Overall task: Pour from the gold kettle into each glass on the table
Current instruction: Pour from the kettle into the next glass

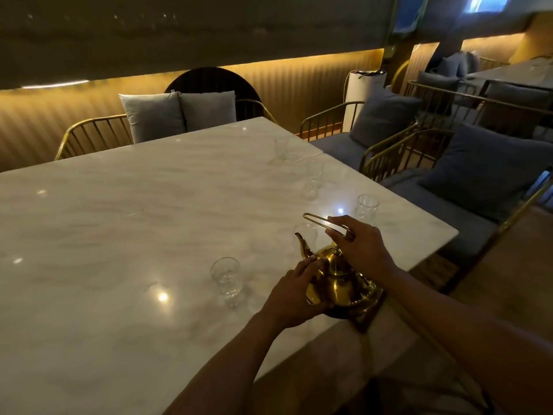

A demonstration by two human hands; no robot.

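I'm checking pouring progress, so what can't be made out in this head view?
- Kettle contents: closed lid and opaque gold body hide them.
- Glass behind spout: partly covered by spout and handle.
- Far glasses: too small and dim to judge any fill.
- Kettle base: left hand covers part.

A restaurant or café lounge: marble tables [149,220], gold-framed cushioned chairs [398,151], warm strip-lit wall panelling [299,85].

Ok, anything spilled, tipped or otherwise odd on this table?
No spill shows. The glasses stand upright, like the nearest glass. One oddity: the kettle sits on a dark base at the table edge, and that base seems to overhang it.
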